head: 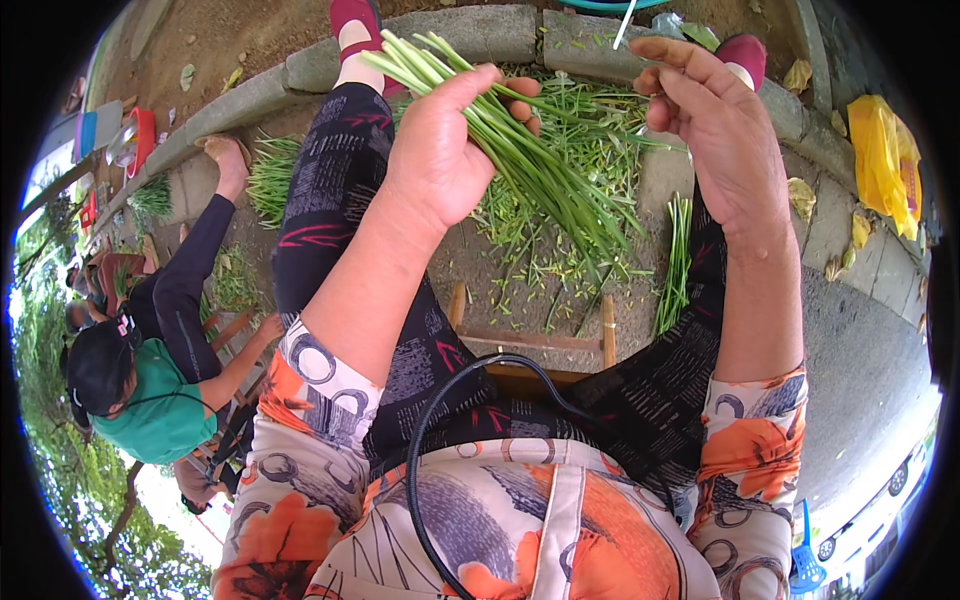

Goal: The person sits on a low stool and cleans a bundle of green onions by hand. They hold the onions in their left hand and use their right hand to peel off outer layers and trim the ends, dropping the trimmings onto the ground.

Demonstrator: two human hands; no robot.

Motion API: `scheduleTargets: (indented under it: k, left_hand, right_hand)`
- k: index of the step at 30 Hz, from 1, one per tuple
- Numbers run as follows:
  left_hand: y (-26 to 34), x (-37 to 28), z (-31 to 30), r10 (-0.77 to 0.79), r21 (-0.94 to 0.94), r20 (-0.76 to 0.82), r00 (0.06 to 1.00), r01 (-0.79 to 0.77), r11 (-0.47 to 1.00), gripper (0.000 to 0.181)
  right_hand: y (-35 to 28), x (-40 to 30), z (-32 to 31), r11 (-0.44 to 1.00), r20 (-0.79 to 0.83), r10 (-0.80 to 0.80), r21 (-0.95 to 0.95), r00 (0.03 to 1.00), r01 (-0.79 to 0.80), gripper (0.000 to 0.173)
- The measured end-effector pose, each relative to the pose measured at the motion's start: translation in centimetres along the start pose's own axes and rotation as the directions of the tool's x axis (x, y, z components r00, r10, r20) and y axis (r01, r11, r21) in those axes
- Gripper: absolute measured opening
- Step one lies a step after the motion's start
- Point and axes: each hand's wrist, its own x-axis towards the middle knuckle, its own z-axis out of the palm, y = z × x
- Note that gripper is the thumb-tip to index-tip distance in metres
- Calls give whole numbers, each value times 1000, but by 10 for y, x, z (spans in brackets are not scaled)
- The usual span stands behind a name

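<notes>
My left hand (pixel 450 142) grips a bunch of garlic chives (pixel 555 180), its pale stem ends pointing up and left, its green leaves hanging down to the right. The thumb lies across the stems. To the right, my right hand (pixel 705 112) is raised with index finger and thumb spread and the other fingers curled. A thin green leaf reaches toward those curled fingers; whether they hold it is unclear. Below both hands, a heap of loose leaves and trimmings (pixel 502 214) covers the pavement. A smaller chive bundle (pixel 676 262) lies beside my right leg.
Left, a person in a green shirt (pixel 161 409) sits low, near more chives (pixel 271 180). A stone kerb (pixel 465 34) runs across the front, with a blue basin (pixel 611 4) beyond. A yellow plastic bag (pixel 885 161) stands right. A wooden stool frame (pixel 532 339) is between my legs.
</notes>
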Motion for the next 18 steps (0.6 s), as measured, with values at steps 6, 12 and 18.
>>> scheduleTargets:
  k: [6,12,18]
  left_hand:
    - [15,3,-6,81,-166,16,997,-77,983,13]
    - [27,3,-11,152,-220,-16,988,-151,964,14]
    - [36,3,-14,175,-299,94,980,-140,944,13]
  right_hand:
    - [3,5,-17,995,-24,-11,99,1000,13,25]
    - [1,10,-32,959,-144,-18,277,989,57,24]
    - [4,13,-43,920,-117,-39,383,992,81,23]
